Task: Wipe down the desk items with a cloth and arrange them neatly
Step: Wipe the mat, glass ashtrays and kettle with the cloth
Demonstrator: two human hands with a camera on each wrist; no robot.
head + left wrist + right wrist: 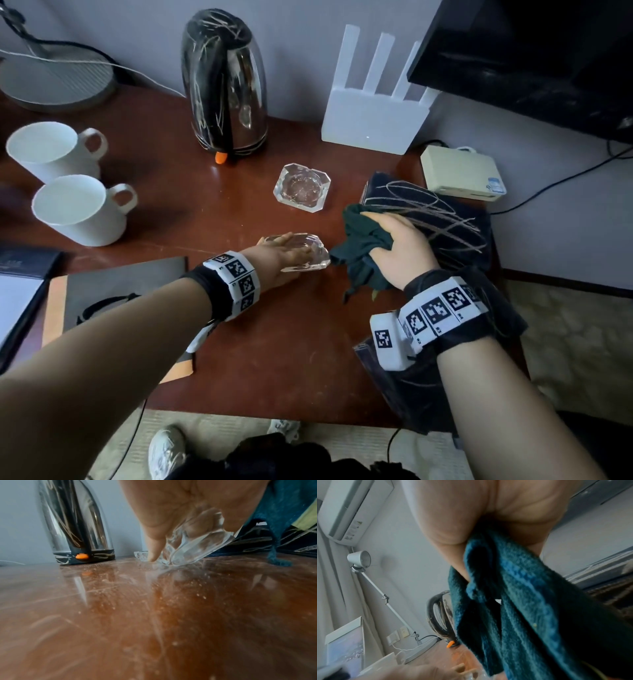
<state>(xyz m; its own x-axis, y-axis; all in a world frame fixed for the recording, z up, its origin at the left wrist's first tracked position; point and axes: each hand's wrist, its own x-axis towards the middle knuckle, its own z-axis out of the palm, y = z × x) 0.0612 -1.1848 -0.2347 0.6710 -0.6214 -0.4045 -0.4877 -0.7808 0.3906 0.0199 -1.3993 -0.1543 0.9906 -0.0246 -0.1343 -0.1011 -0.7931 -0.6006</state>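
On the bench (281, 342), the left hand (279, 258) curls its fingers (155, 550) round a glass ashtray (310, 255), tilted with one edge on the wood. Just beside it, the right hand (399, 246) clutches a bunched teal cloth (359, 240). Farther back sit a second ashtray (302, 186) and the kettle (224, 85).

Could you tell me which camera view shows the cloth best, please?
The right wrist view: the cloth fills it, bunched in the right hand. The head view shows it small and dark; the left wrist view catches only an edge.
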